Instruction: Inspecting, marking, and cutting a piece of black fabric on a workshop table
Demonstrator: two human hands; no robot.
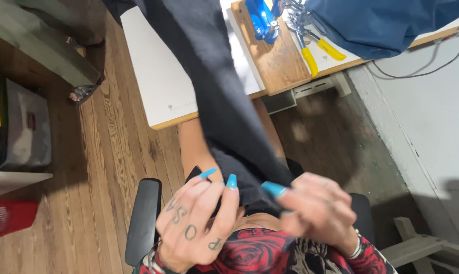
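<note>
A long piece of black fabric [219, 91] hangs down from the white table [158, 86] into my lap. My left hand [196, 226], with long turquoise nails, pinches its lower edge near my body. My right hand [318, 208] grips the same lower edge from the right side, slightly blurred. Both hands sit close together above my red rose-patterned top [262, 253].
On the table lie a wooden board [280, 61] with a blue tool [260, 18], yellow-handled pliers [315, 50] and dark blue cloth [386, 25]. A black chair armrest [143, 218] is at my left. Another person's sandalled foot [85, 89] stands on the wooden floor.
</note>
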